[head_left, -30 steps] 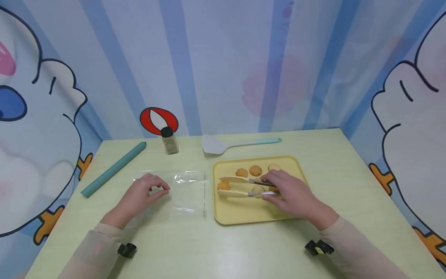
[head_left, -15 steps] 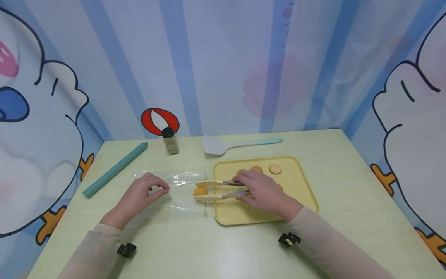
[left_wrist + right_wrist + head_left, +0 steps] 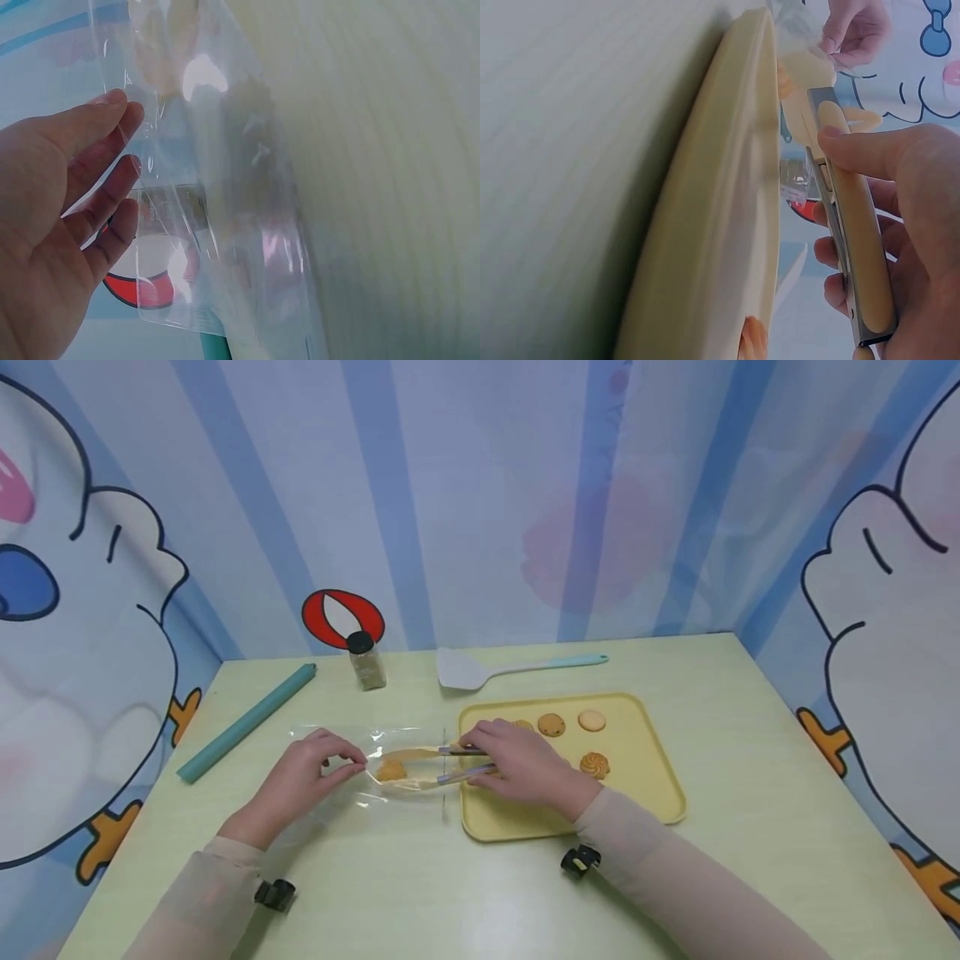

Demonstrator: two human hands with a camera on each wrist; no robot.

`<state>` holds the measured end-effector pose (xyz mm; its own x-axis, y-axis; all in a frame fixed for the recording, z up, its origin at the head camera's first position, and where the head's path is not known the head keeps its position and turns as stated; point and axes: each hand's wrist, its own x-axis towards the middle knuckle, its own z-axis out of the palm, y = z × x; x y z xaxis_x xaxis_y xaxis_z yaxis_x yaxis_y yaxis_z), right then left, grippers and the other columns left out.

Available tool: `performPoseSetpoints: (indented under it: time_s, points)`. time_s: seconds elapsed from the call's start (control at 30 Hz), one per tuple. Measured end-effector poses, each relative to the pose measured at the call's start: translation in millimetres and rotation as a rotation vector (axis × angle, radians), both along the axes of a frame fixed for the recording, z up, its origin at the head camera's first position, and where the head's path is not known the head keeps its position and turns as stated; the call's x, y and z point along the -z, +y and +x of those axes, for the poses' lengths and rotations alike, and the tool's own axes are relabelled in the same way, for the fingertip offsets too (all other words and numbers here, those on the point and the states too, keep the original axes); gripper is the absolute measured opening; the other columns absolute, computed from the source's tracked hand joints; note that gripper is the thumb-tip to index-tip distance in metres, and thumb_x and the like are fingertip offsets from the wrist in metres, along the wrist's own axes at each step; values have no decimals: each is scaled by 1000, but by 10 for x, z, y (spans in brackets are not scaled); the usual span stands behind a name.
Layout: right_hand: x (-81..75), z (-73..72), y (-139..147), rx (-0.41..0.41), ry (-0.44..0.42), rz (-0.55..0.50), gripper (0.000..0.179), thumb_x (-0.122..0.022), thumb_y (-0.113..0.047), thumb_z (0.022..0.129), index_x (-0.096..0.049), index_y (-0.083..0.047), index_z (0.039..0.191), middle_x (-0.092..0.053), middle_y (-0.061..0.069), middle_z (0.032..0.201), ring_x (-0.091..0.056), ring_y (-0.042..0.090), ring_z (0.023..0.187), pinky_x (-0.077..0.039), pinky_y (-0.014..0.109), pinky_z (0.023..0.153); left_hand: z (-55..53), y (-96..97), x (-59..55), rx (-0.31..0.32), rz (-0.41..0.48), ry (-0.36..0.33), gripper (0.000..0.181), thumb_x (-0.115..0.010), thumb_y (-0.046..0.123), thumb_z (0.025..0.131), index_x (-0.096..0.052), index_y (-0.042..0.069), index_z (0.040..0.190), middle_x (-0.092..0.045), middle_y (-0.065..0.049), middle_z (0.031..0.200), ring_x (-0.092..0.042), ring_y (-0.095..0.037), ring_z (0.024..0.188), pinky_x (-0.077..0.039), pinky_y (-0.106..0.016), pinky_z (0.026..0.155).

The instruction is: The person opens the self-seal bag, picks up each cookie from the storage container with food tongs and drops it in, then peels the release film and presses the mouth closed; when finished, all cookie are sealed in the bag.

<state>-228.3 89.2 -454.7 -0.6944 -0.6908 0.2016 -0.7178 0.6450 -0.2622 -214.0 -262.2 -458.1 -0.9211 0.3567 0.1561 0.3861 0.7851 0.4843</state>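
Note:
My left hand [image 3: 303, 777] pinches the upper film of a clear plastic bag [image 3: 225, 150] between thumb and forefinger and lifts it off the table. My right hand [image 3: 528, 770] grips a pair of tongs [image 3: 859, 247] with metal handles and pale yellow tips. Between the tips sits an orange-brown cookie [image 3: 391, 770], seen through the bag's film. The tong tips reach in from the bag's right side, close to my left fingertips. Under my right hand lies a yellow tray [image 3: 637, 785]; the hand hides some of what it bears.
On the tray are a swirl cookie [image 3: 595, 766], a round brown cookie [image 3: 551, 725] and a pale cookie [image 3: 592, 720]. Behind stand a spatula [image 3: 465, 672] and a black-capped jar [image 3: 367, 665]. A green roll [image 3: 247, 724] lies at the left.
My right hand has moved left, carrying the cookie in the tongs from the tray to inside the bag's film. My left hand has stayed in place.

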Motion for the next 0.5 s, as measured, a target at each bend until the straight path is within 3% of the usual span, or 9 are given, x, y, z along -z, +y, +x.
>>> performPoseSetpoints:
  time_s: [0.33, 0.5]
  points:
    - [15, -64, -184, -23, 19, 27, 45, -69, -42, 98, -60, -20, 136, -64, -6, 120, -58, 13, 102, -53, 32, 81, 1, 8, -31, 20, -2, 74, 11, -79, 14, 92, -79, 18, 103, -73, 5, 100, -64, -18, 98, -56, -40, 80]
    - [19, -58, -234, -46, -6, 17, 46, -70, -41, 97, -60, -20, 136, -65, -6, 123, -58, 12, 102, -52, 31, 81, 16, 24, -27, 14, 6, 72, 11, -79, 15, 92, -79, 18, 102, -73, 5, 100, -64, -22, 99, -57, -42, 80]
